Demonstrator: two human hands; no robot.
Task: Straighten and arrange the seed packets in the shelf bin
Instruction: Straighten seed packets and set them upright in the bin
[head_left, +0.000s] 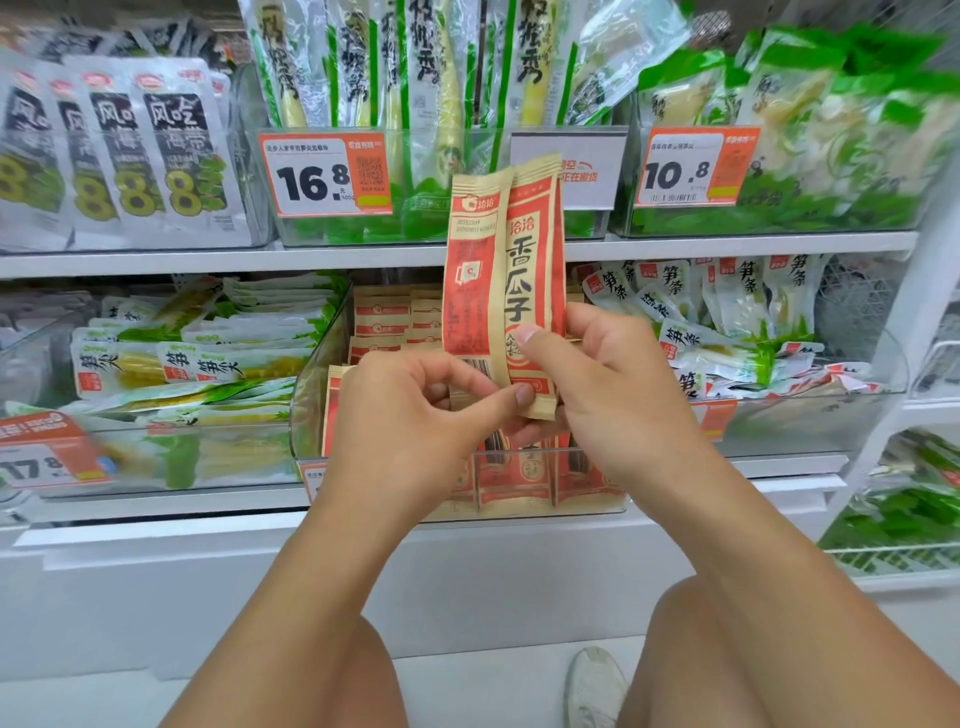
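You hold two seed packets (501, 291) upright, long axis vertical, directly above the clear shelf bin (311, 379). Your left hand (410, 415) and right hand (597, 374) pinch their lower ends together, equally near. Your hands hide the bin's front row and the packets' bottoms.

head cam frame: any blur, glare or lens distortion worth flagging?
Head view: the held seed packets and both hands, left hand and right hand, are fairly sharp; edges smear, notably the lower-left price tag and the green bags at top right. Wide-angle bowing bends the shelf edge. Mild glare on the clear bin front; lighting is even, shadows soft.
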